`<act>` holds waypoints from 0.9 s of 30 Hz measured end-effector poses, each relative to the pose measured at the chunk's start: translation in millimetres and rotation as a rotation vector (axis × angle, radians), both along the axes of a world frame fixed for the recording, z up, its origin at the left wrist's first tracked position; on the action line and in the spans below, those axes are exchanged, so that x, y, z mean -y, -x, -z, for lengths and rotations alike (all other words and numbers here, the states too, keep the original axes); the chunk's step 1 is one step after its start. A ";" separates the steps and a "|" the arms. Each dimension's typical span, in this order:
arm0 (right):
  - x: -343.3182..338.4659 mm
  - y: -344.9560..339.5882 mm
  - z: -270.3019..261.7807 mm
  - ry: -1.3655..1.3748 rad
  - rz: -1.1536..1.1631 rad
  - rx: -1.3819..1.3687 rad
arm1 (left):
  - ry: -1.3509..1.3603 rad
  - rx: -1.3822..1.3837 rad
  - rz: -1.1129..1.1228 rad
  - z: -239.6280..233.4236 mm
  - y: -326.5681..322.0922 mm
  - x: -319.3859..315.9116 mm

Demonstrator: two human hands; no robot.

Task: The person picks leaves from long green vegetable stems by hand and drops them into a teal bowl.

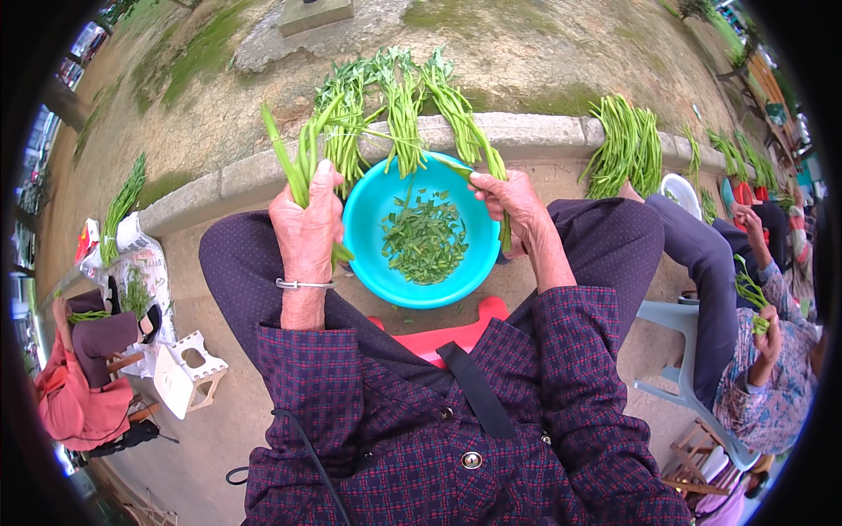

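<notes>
My left hand, with a metal bangle at its wrist, grips a small bunch of green vegetable stems above the left rim of a turquoise plastic basin. Over the right rim, my right hand holds a few green stems, one end hanging below the fingers. A thin, leaf-like strip reaches left from my right fingertips. Chopped or torn green pieces lie on the basin's bottom. Just beyond, three bundles of leafy stems rest against the stone kerb.
More stem bundles lean on the kerb at right. A seated person there holds greens, near a white basin. At left sit another person and a folding stool. A red plastic seat shows between my legs.
</notes>
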State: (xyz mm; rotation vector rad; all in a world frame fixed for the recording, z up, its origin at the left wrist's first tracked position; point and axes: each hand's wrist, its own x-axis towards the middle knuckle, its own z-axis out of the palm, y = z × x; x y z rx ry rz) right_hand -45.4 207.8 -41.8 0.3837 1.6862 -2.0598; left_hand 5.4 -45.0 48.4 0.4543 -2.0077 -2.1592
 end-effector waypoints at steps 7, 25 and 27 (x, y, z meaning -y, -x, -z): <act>0.0 -0.3 -1.8 0.000 -0.008 0.006 | 0.340 -0.140 -0.286 24.9 9.9 13.4; 11.9 2.7 31.5 -0.028 0.238 0.183 | 0.327 -0.216 -0.362 20.6 8.3 13.2; 9.4 4.3 37.7 -0.017 0.326 0.211 | 0.321 -0.191 -0.360 24.5 9.1 14.5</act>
